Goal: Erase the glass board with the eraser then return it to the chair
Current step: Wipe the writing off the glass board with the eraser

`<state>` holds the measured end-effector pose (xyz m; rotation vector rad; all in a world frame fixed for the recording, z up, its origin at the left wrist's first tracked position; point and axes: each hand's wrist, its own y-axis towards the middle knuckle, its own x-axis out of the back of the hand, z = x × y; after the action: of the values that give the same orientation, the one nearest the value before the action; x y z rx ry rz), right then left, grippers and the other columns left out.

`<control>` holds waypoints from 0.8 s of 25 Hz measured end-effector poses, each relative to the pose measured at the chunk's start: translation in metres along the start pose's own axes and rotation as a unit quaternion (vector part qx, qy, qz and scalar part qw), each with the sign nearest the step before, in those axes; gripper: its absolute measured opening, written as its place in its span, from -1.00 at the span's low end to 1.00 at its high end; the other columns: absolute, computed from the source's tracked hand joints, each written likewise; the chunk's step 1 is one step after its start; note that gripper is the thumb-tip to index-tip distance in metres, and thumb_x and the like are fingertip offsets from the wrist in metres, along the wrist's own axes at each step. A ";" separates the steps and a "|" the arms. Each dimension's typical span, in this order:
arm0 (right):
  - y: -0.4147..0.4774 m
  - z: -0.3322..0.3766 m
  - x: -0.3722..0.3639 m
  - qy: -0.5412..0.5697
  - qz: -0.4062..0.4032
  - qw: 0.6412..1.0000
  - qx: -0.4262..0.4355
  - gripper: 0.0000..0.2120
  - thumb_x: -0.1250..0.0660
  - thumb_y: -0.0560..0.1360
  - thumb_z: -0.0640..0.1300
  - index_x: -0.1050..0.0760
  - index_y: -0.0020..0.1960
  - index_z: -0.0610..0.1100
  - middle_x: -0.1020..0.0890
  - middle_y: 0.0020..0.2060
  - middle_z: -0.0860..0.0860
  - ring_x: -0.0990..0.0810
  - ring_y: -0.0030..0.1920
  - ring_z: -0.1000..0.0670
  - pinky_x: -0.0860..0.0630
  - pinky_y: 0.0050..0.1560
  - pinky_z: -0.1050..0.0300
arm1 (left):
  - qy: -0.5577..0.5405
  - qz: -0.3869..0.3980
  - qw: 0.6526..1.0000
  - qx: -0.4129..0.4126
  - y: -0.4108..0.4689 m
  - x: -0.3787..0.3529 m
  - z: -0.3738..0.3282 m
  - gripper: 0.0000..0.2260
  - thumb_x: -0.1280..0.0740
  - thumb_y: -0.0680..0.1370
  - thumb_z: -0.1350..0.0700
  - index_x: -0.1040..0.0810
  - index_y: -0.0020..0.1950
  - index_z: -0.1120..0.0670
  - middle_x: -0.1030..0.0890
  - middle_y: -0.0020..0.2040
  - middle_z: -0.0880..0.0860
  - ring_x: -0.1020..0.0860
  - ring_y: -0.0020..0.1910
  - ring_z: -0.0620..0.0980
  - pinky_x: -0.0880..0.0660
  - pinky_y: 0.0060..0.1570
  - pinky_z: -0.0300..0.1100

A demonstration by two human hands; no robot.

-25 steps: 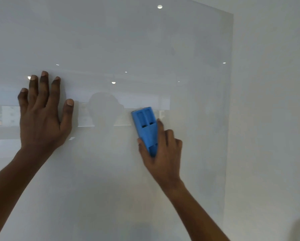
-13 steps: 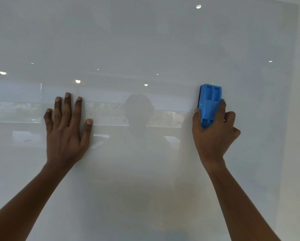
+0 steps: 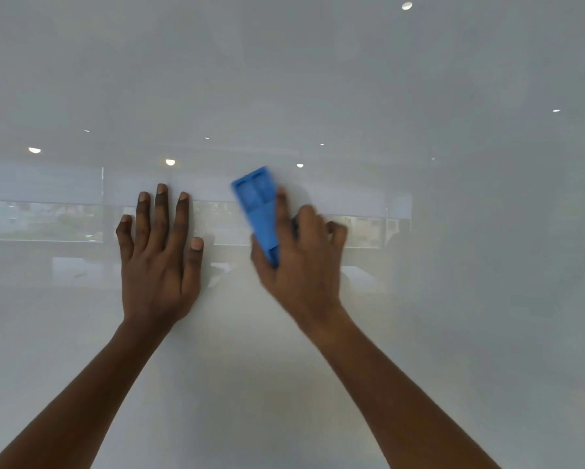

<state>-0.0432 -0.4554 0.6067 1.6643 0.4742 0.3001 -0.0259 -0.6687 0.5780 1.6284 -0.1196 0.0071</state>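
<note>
The glass board [image 3: 419, 299] fills the whole view, pale grey and glossy, with no writing that I can make out. My right hand [image 3: 301, 258] grips a blue plastic eraser [image 3: 259, 208] and presses it against the glass near the middle, its top tilted to the left; both are motion-blurred. My left hand [image 3: 159, 252] lies flat on the board just left of the eraser, fingers spread and pointing up, holding nothing. The chair is out of view.
The glass mirrors a room behind me: ceiling spotlights [image 3: 170, 162], a band of windows [image 3: 40, 220] and faint dark furniture shapes. No edge of the board shows in this frame.
My right hand swept the eraser to the right, then back left until it is close beside my left hand, tilting it leftward. The view shifted left, so the board's right edge dropped out of frame.
</note>
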 end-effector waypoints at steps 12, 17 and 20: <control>-0.062 -0.115 0.045 -0.116 -0.072 0.981 -0.136 -0.38 -0.39 0.55 0.14 -0.47 0.46 -0.24 -0.49 -0.14 -0.15 -0.51 -0.19 -0.11 -0.38 -0.02 -0.06 | -0.012 -0.021 1.000 -0.001 -0.001 0.000 -0.003 -0.42 0.14 0.76 -0.14 -0.15 0.74 0.07 -0.09 0.75 0.13 0.00 0.75 0.16 0.07 0.67 0.17; -0.001 -0.093 0.024 -0.063 -0.108 0.961 -0.246 -0.34 -0.40 0.54 0.15 -0.43 0.49 -0.23 -0.48 -0.11 -0.15 -0.50 -0.17 -0.10 -0.35 -0.01 -0.01 | 0.005 -0.026 1.000 0.001 -0.001 -0.004 -0.001 -0.43 0.12 0.77 -0.13 -0.14 0.74 0.07 -0.10 0.75 0.15 -0.02 0.74 0.17 0.05 0.67 0.18; 0.018 -0.050 0.009 -0.003 -0.073 0.989 -0.128 -0.34 -0.41 0.53 0.13 -0.42 0.51 -0.21 -0.50 -0.08 -0.16 -0.54 -0.14 -0.15 -0.42 -0.01 -0.09 | 0.009 -0.025 1.000 0.002 -0.001 -0.005 -0.001 -0.45 0.09 0.77 -0.10 -0.15 0.74 0.07 -0.10 0.75 0.14 -0.03 0.74 0.17 0.04 0.67 0.18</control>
<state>-0.0553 -0.4091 0.6315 1.3724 0.5262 0.2366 -0.0306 -0.6676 0.5770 1.6343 -0.0652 -0.0168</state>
